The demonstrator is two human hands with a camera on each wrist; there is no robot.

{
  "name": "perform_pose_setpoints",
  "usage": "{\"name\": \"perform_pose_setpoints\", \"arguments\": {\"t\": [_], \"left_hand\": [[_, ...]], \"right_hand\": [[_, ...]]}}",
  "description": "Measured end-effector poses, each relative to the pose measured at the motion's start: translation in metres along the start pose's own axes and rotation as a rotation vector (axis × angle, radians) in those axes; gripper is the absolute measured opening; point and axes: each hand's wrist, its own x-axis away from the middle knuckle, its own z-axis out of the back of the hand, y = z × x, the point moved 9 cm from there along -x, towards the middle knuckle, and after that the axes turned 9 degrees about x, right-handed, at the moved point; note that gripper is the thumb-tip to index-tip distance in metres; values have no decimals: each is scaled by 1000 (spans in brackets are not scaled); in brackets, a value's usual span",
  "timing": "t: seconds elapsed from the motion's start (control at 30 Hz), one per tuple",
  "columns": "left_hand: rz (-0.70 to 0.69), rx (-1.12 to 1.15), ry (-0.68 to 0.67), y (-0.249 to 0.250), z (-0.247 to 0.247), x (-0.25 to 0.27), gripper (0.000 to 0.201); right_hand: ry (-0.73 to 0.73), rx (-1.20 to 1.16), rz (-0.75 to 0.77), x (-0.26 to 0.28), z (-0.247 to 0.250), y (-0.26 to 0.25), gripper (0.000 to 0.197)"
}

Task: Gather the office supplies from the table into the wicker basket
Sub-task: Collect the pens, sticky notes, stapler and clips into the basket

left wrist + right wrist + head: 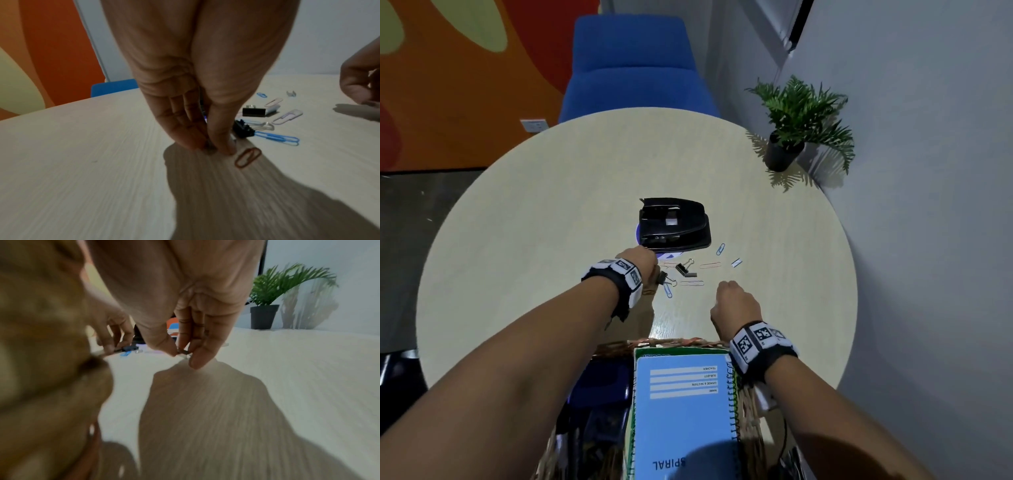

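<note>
Right, you're mid-pickup on the small stuff. Your left hand (197, 113) has thumb and fingers pressed together at the table (551, 192), fingertips (224, 149) pinching something small and dark I can't identify (too blurred); a red paper clip (247, 157) lies just beside them, untouched. A black binder clip (243, 129) sits right behind that hand, with a blue paper clip (277, 138) touching it.

Your right hand (185, 321) is curled, thumb and forefinger pinching a small dark item just above the table, probably a clip, but I can't tell which.

Left on the table: the hole punch (674, 222) beyond the clips, a second binder clip (683, 268), several loose paper clips near it, a staple strip (736, 262) off to the right. The potted plant (796, 126) at the far edge isn't yours to move.

The wicker basket (671, 342) is at the near edge, already holding a blue spiral notebook (681, 411) and some dark items.

My read: bulk items done, clips in progress. Next move calls for lifting both pinches clear and carrying them back over the basket rim before releasing. Flat paper clips are hard to nip off a smooth top, so slide them or get a nail under an edge. Take the punch last, with a full grasp.
</note>
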Motion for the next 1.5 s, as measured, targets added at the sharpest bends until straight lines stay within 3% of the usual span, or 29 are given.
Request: {"name": "perform_pose_setpoints", "arguments": {"t": [0.13, 0.23, 0.33, 0.43, 0.6, 0.77, 0.83, 0.97, 1.2, 1.37, 1.43, 1.5], "left_hand": [[-54, 49, 69, -6, 20, 28, 14], [-122, 249, 201, -14, 44, 76, 15], [-191, 475, 308, -27, 35, 142, 17], [-171, 557, 330, -33, -1, 195, 16], [-121, 565, 203, -30, -75, 228, 22], [3, 550, 326, -53, -75, 245, 26], [52, 557, 373, -66, -70, 249, 28], [72, 541, 414, -75, -51, 247, 22], [-9, 463, 412, -42, 25, 184, 21], [36, 248, 185, -24, 40, 91, 23], [77, 176, 74, -22, 30, 68, 24], [108, 121, -2, -21, 16, 51, 24]], "right_hand": [[99, -291, -114, 8, 28, 32, 8], [187, -545, -149, 19, 52, 57, 12], [233, -640, -103, 37, 71, 59, 14], [156, -737, -22, 63, 67, 34, 19], [-63, -676, 190, 104, 39, -40, 20], [-257, -590, 457, 149, 8, -111, 24], [-255, -459, 569, 160, 3, -131, 27], [-231, -352, 599, 154, 7, -130, 32], [10, -353, 277, 56, 70, -28, 25], [51, -156, 57, -31, 65, 44, 33], [21, -80, 61, -48, 51, 51, 38], [-3, 34, 157, -56, 34, 43, 42]]}}
